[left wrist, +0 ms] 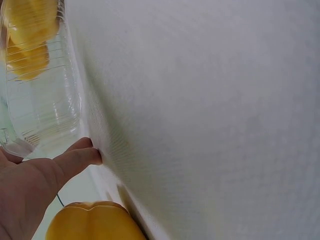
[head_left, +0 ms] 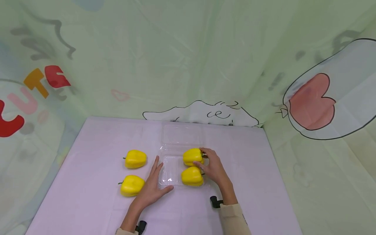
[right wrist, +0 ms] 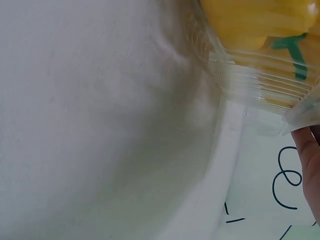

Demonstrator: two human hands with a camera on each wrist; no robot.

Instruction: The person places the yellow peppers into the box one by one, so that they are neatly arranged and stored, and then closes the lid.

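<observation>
The right hand (head_left: 213, 165) is clamping its grip on the pepper (head_left: 191, 156) at the box's (head_left: 171, 168) two o'clock; the left hand (head_left: 152, 187) is holding its fingers apart near eight o'clock.

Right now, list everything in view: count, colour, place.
Table: one, pale lilac, lower half of head view
Container: one, clear, mid-table, lid open at far side
Container peppers: two, yellow, container's right half
Loose peppers: two, yellow, left of the container
Fabric walls: three, pale green with prints, behind and at both sides
Wrist devices: two, black, one per wrist
Sleeves: two, beige, bottom edge of head view
Left hand: one, left of the container, fingers spread
Right hand: one, fingers around the farther container pepper
</observation>
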